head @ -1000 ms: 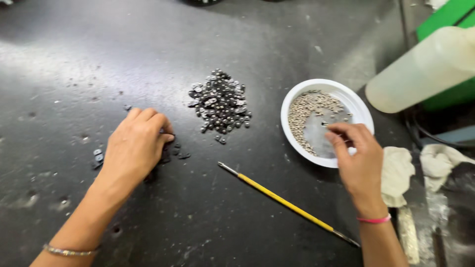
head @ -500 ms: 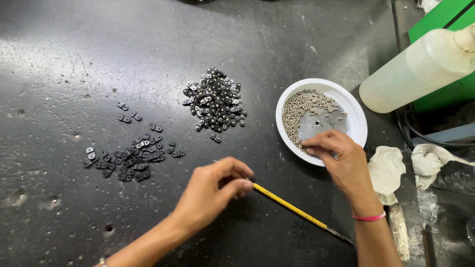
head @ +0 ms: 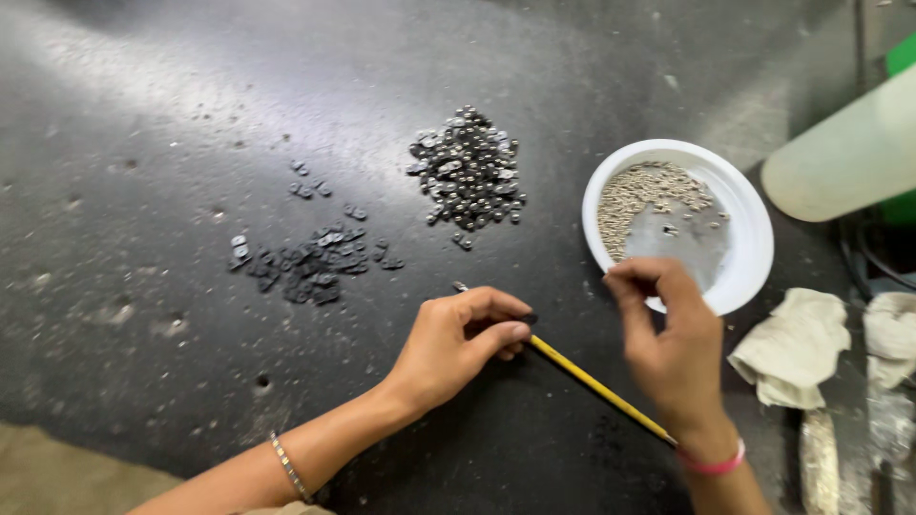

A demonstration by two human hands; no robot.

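The left hand [head: 456, 343], low in the middle of the frame, was curled around the upper part of a thin yellow brush [head: 592, 385], thumb and fingers pinching it near its dark tip, apparently lifting that end off the black worktop [head: 172, 114]. The brush slanted down to the right, passing under the right hand [head: 673, 358]. That hand's fingers were pinched together at the near rim of the white bowl [head: 754, 238] of pale grains; whether they held anything could not be told. Upward and left lay two heaps of small dark metal parts: a flatter scatter [head: 305, 262] and a denser pile [head: 468, 172]. Crumpled cloths [head: 792, 348] and a pale bottle [head: 840, 162] crowded the right edge; the left stayed roomier.
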